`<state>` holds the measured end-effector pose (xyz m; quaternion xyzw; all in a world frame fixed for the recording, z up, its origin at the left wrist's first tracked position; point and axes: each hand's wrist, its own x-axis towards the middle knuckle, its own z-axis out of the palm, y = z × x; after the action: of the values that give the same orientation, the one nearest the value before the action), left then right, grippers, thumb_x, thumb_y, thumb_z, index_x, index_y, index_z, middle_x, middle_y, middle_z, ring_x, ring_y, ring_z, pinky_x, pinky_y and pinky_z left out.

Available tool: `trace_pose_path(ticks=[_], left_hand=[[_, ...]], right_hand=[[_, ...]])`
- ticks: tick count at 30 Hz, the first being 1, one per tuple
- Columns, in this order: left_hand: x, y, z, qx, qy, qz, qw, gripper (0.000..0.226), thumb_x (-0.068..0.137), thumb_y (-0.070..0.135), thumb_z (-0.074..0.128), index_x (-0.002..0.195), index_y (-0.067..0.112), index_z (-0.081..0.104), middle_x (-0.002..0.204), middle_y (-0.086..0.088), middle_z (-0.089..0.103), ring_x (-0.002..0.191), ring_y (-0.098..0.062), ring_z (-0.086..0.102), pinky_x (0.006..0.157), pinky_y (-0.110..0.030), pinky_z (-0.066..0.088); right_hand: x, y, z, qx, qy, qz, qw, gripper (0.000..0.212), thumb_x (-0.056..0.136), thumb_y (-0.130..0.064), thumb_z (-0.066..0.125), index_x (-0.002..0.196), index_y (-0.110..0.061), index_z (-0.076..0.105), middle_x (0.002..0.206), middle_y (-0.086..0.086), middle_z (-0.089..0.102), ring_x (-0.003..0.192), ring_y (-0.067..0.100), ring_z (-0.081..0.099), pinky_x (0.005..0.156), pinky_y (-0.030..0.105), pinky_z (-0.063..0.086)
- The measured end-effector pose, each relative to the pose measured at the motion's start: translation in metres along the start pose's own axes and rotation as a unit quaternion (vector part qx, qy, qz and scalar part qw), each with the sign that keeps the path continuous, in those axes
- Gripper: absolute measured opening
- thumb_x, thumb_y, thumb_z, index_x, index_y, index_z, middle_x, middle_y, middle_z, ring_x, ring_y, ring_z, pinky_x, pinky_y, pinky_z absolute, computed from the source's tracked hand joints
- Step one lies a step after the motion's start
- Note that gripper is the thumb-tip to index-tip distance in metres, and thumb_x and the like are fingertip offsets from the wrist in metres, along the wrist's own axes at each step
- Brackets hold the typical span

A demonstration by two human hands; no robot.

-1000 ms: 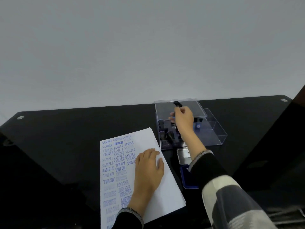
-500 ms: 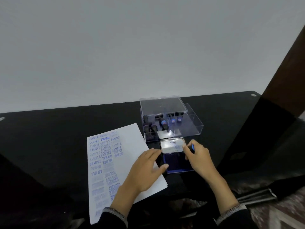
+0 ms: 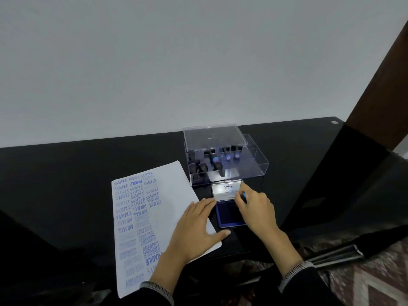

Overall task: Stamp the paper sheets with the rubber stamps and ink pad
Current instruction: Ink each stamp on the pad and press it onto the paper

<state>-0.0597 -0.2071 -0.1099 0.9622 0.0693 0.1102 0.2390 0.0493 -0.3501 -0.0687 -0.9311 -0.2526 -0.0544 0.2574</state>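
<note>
A white paper sheet [image 3: 170, 193] covered with blue stamp prints lies on the black table [image 3: 77, 177]. My left hand [image 3: 194, 228] rests flat on the sheet's right part, fingers straight, fingertips touching the left corner of the ink pad. The blue ink pad [image 3: 227, 217] lies open just right of the sheet, its silver lid [image 3: 223, 191] tilted up at the far side. My right hand [image 3: 256, 208] pinches the lid's right edge. Behind it stands a clear plastic box [image 3: 256, 168] with several black rubber stamps [image 3: 217, 165] inside.
The box's clear lid [image 3: 212, 135] stands raised at its back. A dark brown post [image 3: 386, 74] rises at the right. A patterned floor [image 3: 364, 286] and a metal bar [image 3: 335, 255] lie beyond the table's near right edge. A plain wall stands behind.
My right hand left the stamp box, came back to the ink pad and took hold of its lid. My left hand slid right on the sheet toward the pad.
</note>
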Motion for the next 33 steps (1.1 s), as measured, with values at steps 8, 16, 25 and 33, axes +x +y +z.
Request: trace_pose_path(ticks=[8, 16, 25, 33], left_hand=[[-0.001, 0.005, -0.014, -0.12, 0.018, -0.045, 0.992, 0.068, 0.087, 0.061, 0.054, 0.145, 0.031, 0.035, 0.145, 0.022, 0.031, 0.135, 0.008, 0.019, 0.116, -0.019, 0.009], [-0.015, -0.056, -0.071, -0.086, 0.193, -0.241, 0.947, 0.043, 0.096, 0.035, 0.053, 0.138, 0.027, 0.046, 0.132, 0.011, 0.054, 0.124, -0.015, 0.046, 0.101, -0.041, 0.039], [-0.037, -0.108, -0.075, 0.058, 0.165, -0.332, 0.927, 0.063, 0.094, 0.049, 0.049, 0.143, 0.011, 0.042, 0.154, -0.006, 0.033, 0.147, -0.025, 0.014, 0.119, -0.048, 0.004], [-0.036, -0.11, -0.071, 0.085, 0.142, -0.339, 0.926, 0.071, 0.093, 0.056, 0.043, 0.148, 0.013, 0.031, 0.157, -0.004, 0.026, 0.148, -0.023, 0.011, 0.119, -0.046, 0.001]], right_hand=[[-0.006, -0.009, 0.011, -0.12, 0.023, -0.03, 0.992, 0.022, 0.095, -0.02, 0.05, 0.078, -0.017, 0.035, 0.05, -0.001, 0.039, 0.042, 0.025, 0.035, 0.042, 0.027, 0.014], [-0.007, -0.009, 0.014, -0.113, 0.025, -0.007, 0.993, 0.025, 0.094, -0.016, 0.052, 0.077, -0.018, 0.034, 0.045, -0.004, 0.03, 0.036, 0.011, 0.017, 0.041, 0.024, 0.01], [-0.007, -0.007, 0.02, -0.122, 0.033, 0.003, 0.992, 0.021, 0.095, -0.018, 0.05, 0.079, -0.016, 0.036, 0.047, -0.006, 0.028, 0.038, 0.012, 0.023, 0.041, 0.025, 0.013], [-0.01, -0.015, 0.018, -0.121, 0.052, 0.002, 0.991, 0.029, 0.075, -0.005, 0.073, 0.07, -0.012, 0.046, 0.04, -0.003, 0.026, 0.033, 0.011, 0.007, 0.042, 0.016, 0.004]])
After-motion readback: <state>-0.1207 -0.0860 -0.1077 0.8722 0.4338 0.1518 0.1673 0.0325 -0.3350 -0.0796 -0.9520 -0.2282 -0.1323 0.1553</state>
